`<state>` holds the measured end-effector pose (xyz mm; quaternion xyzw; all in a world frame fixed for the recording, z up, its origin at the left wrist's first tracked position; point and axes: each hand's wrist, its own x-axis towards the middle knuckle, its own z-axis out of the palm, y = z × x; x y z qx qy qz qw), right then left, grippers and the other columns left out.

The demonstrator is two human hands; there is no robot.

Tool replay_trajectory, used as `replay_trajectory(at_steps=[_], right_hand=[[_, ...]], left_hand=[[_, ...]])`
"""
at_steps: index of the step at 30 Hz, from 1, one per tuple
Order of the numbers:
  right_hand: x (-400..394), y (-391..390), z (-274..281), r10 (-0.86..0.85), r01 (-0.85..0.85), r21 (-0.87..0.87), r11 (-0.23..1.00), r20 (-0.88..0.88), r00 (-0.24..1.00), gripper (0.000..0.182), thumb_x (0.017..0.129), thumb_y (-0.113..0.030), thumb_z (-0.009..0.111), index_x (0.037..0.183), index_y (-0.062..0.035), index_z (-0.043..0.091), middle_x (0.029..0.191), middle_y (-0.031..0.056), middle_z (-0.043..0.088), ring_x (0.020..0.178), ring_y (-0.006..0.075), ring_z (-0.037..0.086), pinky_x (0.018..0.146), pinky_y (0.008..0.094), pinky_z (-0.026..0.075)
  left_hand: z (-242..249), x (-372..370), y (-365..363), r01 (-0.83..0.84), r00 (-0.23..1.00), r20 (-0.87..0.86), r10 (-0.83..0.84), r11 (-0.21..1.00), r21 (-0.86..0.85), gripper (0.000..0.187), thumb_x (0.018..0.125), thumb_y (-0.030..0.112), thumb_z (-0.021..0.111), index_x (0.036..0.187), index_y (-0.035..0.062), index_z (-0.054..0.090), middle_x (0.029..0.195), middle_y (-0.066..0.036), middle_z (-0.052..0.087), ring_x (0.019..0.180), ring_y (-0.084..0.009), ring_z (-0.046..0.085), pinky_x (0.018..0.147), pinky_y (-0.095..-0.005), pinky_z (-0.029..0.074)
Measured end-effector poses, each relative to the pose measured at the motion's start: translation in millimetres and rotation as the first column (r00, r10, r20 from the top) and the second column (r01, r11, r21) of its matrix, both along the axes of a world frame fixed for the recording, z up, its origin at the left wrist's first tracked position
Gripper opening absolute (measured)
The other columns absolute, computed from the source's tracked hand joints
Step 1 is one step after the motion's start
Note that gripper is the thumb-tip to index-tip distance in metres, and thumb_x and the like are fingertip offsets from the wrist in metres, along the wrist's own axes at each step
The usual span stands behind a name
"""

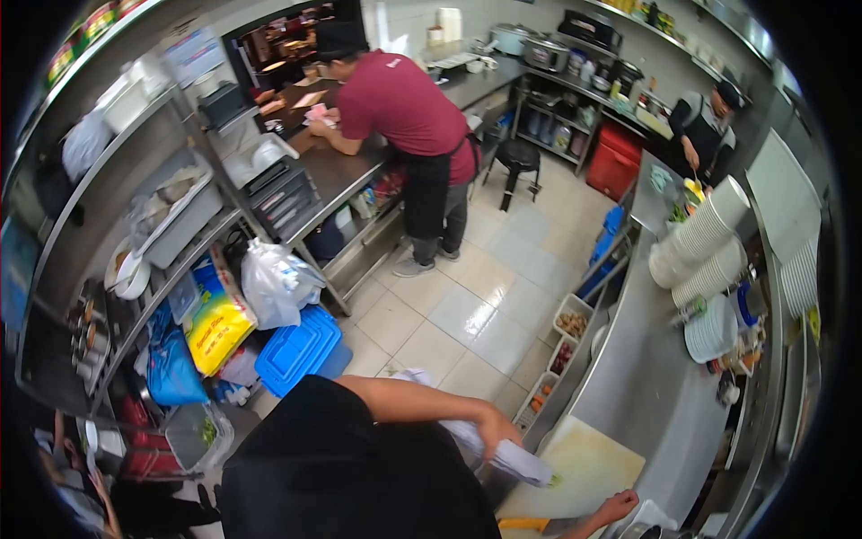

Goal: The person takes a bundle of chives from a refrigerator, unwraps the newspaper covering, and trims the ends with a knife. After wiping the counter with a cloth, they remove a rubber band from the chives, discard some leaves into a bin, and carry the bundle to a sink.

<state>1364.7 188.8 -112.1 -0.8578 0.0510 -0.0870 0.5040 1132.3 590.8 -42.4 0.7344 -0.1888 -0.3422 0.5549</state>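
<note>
My left hand (pixel 498 432) is closed around a bunched white cloth (pixel 521 461). One end of the cloth rests on the white cutting board (pixel 593 454), by a small patch of green bits (pixel 555 481). The rest of the cloth trails back behind my forearm. At the near edge of the board, my right hand (pixel 616 508) has its fingers curled in, and whatever they may hold is hidden. A yellow-orange object (pixel 523 524) shows at the board's lower left edge.
Stacked white bowls (pixel 700 238) and plates (pixel 711 328) stand along the steel counter (pixel 660 382). Food bins (pixel 558 355) sit below its edge. A person in a maroon shirt (pixel 409 103) leans over the opposite counter; another person (pixel 705 135) works at far right. A blue-lidded tub (pixel 299 349) is on the floor.
</note>
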Motion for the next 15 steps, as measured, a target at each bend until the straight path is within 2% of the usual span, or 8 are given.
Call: replay_trajectory(at_steps=[1,3,6,8,10,11,13,15], right_hand=[[1,7,5,0.025,-0.025,0.009,1.000,0.004,1.000,0.018,0.093,-0.014,0.049,0.099,0.0002,0.057,0.090,0.0100,0.063,0.076,0.0173,0.056,0.066,0.0289,0.046],[-6,40,28,-0.006,0.004,0.301,0.954,0.004,1.000,0.025,0.093,-0.022,0.051,0.102,0.0008,0.058,0.092,0.0106,0.064,0.077,0.0151,0.060,0.060,0.0273,0.047],[-3,70,30,0.082,-0.034,0.538,0.842,-0.065,0.995,0.025,0.091,-0.022,0.053,0.102,0.0000,0.058,0.095,0.0090,0.065,0.077,0.0163,0.062,0.057,0.0249,0.048],[-4,93,29,0.153,-0.058,0.616,0.786,-0.103,0.983,0.023,0.090,-0.021,0.054,0.100,-0.0014,0.058,0.097,0.0087,0.065,0.078,0.0161,0.063,0.057,0.0248,0.050],[-5,127,34,0.233,-0.085,0.685,0.724,-0.127,0.964,0.021,0.089,-0.021,0.055,0.098,-0.0028,0.058,0.098,0.0084,0.066,0.078,0.0160,0.064,0.057,0.0247,0.051],[-13,147,40,0.297,-0.131,0.659,0.741,-0.146,0.944,0.019,0.089,-0.020,0.055,0.097,-0.0038,0.058,0.098,0.0083,0.066,0.078,0.0156,0.064,0.057,0.0244,0.051],[-29,184,47,0.370,-0.192,0.627,0.755,-0.165,0.914,0.017,0.088,-0.020,0.056,0.096,-0.0048,0.059,0.098,0.0081,0.066,0.079,0.0153,0.064,0.057,0.0240,0.052],[-43,220,50,0.504,-0.303,0.627,0.718,-0.167,0.848,0.011,0.087,-0.016,0.057,0.092,-0.0060,0.058,0.097,0.0086,0.067,0.076,0.0147,0.065,0.055,0.0238,0.052]], left_hand=[[-8,-23,12,-0.105,0.994,-0.023,0.104,0.994,-0.019,0.085,0.056,0.016,0.082,0.131,0.0023,0.046,0.117,-0.014,0.060,0.109,-0.0231,0.055,0.093,-0.0334,0.043],[-23,-71,33,-0.342,0.937,-0.078,0.340,0.939,-0.016,0.082,0.057,0.016,0.082,0.131,0.0031,0.047,0.115,-0.012,0.060,0.108,-0.0220,0.054,0.093,-0.0334,0.042],[-42,-156,50,-0.660,0.723,-0.188,0.665,0.745,0.100,0.084,0.060,0.017,0.081,0.134,0.0027,0.044,0.118,-0.012,0.058,0.112,-0.0214,0.051,0.098,-0.0321,0.040],[-63,-212,51,-0.800,0.571,-0.092,0.816,0.578,0.160,0.085,0.061,0.022,0.081,0.135,0.0036,0.043,0.122,-0.014,0.057,0.115,-0.0232,0.051,0.099,-0.0325,0.040],[-37,-258,41,-0.891,0.364,-0.028,0.931,0.357,0.279,0.078,0.063,0.017,0.079,0.132,0.0041,0.046,0.119,-0.014,0.059,0.112,-0.0232,0.054,0.096,-0.0338,0.042],[-33,-277,38,-0.900,0.348,-0.025,0.937,0.341,0.273,0.078,0.063,0.017,0.079,0.132,0.0041,0.046,0.119,-0.014,0.059,0.112,-0.0232,0.054,0.096,-0.0338,0.042],[-31,-312,29,-0.926,0.090,-0.082,0.993,0.114,0.359,0.078,0.064,0.020,0.079,0.132,0.0035,0.046,0.120,-0.015,0.059,0.113,-0.0241,0.054,0.097,-0.0334,0.042],[-50,-343,21,-0.935,0.023,-0.074,0.997,0.048,0.353,0.077,0.065,0.020,0.079,0.132,0.0034,0.046,0.120,-0.015,0.059,0.113,-0.0244,0.054,0.097,-0.0332,0.042]])
